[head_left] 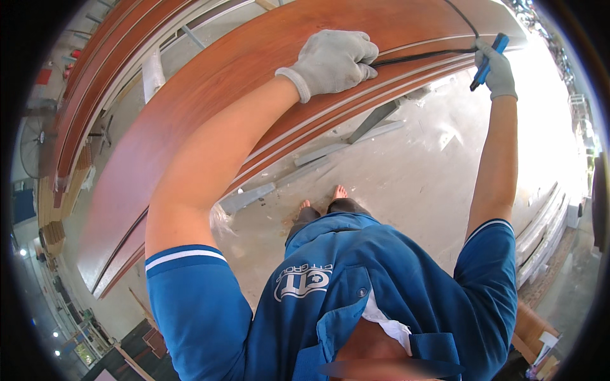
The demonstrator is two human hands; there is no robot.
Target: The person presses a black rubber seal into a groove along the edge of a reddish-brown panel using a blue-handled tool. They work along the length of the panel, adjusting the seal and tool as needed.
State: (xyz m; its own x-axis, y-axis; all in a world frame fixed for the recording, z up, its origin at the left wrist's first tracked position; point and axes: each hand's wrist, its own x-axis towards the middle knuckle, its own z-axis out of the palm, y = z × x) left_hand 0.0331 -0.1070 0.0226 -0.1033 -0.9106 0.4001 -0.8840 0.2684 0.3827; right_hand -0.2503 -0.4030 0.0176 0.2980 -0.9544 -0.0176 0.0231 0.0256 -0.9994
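Observation:
My left hand (335,62), in a grey knit glove, is closed with its fingertips on a thin black rubber-like strip (426,56). The strip lies along the edge of a reddish-brown wood-look panel (222,82). From there it runs to my right hand (500,73), also gloved, then bends up and back over the panel top. A blue and black utility knife (488,63) is gripped in my right hand, beside the strip; no blade can be made out. More black strip shows along the panel's edge near its left end.
Similar brown panels (101,70) are stacked at the far left, near a standing fan (39,136). Grey metal supports (375,120) stand under the near panels. Bare feet (340,192) are on the concrete floor. Long wrapped pieces (543,232) lie at the right.

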